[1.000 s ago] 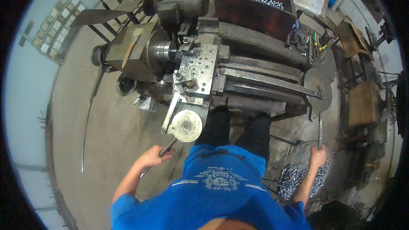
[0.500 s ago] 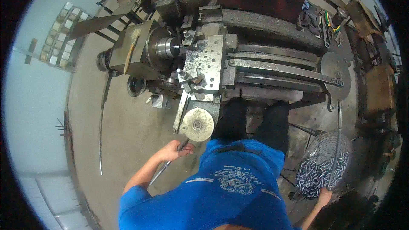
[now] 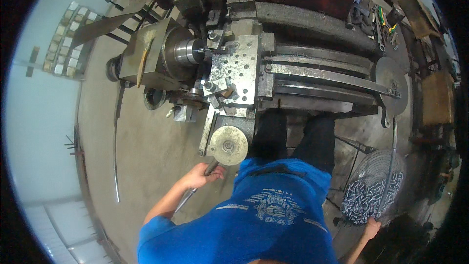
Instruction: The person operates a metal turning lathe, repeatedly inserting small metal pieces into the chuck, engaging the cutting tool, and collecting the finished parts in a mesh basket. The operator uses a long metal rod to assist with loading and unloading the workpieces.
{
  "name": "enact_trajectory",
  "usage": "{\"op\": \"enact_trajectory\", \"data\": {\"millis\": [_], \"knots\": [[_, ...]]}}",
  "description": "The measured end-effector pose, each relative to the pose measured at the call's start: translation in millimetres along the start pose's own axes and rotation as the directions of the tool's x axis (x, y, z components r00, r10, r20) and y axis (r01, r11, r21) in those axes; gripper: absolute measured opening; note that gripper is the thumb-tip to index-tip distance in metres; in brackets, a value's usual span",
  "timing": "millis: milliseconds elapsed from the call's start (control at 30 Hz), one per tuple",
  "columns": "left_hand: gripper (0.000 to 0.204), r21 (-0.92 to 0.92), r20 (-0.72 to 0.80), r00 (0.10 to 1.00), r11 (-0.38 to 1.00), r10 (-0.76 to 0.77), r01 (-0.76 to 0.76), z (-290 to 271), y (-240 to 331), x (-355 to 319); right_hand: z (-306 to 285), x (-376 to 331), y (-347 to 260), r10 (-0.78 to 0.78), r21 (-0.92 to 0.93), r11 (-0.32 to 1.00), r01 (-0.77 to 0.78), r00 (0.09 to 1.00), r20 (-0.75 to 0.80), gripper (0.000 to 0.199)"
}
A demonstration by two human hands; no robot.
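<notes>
I stand at a metal lathe (image 3: 312, 73) and look down on it. My left hand (image 3: 199, 176) is shut on a dark lever handle (image 3: 211, 167) just below the round handwheel (image 3: 228, 145) on the lathe's front. My right hand (image 3: 371, 227) reaches down to the lower right and touches the rim of a wire basket (image 3: 375, 186) filled with several small metal cylinders. Whether its fingers hold anything is hard to see. The chuck (image 3: 188, 51) and the drilled tool plate (image 3: 239, 66) lie above the handwheel.
A concrete floor (image 3: 146, 151) spreads to the left, with a long thin rod (image 3: 116, 132) lying on it. A round metal disc (image 3: 391, 80) hangs at the lathe's right end. Benches with tools (image 3: 386, 19) stand at the upper right.
My right hand dropped from a raised rod near the lathe's right end down to the wire basket. My head shifted, so the lathe sits higher in view. My left hand stayed on the lever.
</notes>
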State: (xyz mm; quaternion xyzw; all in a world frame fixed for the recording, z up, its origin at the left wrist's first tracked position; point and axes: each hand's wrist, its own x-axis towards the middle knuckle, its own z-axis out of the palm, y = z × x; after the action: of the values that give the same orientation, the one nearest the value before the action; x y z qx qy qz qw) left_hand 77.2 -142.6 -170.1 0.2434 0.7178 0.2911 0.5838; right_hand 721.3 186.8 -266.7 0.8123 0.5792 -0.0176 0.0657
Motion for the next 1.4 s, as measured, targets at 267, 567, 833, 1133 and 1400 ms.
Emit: {"op": "enact_trajectory", "data": {"millis": [267,567,833,1133,1400], "knots": [[0.021,-0.103,-0.022,0.999,0.994,0.042,-0.044,2,7,-1,30,13,37,-0.007,0.016,1.000,0.007,1.000,0.019,0.035],[0.024,-0.087,-0.027,0.999,0.996,0.027,-0.029,3,-2,2,6,-10,6,0.048,-0.018,0.999,-0.048,0.998,0.040,0.033],[0.026,-0.065,-0.038,0.999,0.998,-0.006,0.004,2,3,1,31,-1,29,-0.011,-0.012,1.000,0.011,0.999,0.035,0.037],[0.027,-0.052,-0.048,0.996,0.995,0.078,-0.080,4,-3,2,19,-7,23,0.053,-0.071,0.997,-0.039,0.977,0.209,0.057],[0.024,0.025,-0.100,0.994,0.999,0.043,-0.041,5,-3,1,0,-28,-5,0.045,-0.006,0.999,-0.045,0.980,0.193,0.054]]}}
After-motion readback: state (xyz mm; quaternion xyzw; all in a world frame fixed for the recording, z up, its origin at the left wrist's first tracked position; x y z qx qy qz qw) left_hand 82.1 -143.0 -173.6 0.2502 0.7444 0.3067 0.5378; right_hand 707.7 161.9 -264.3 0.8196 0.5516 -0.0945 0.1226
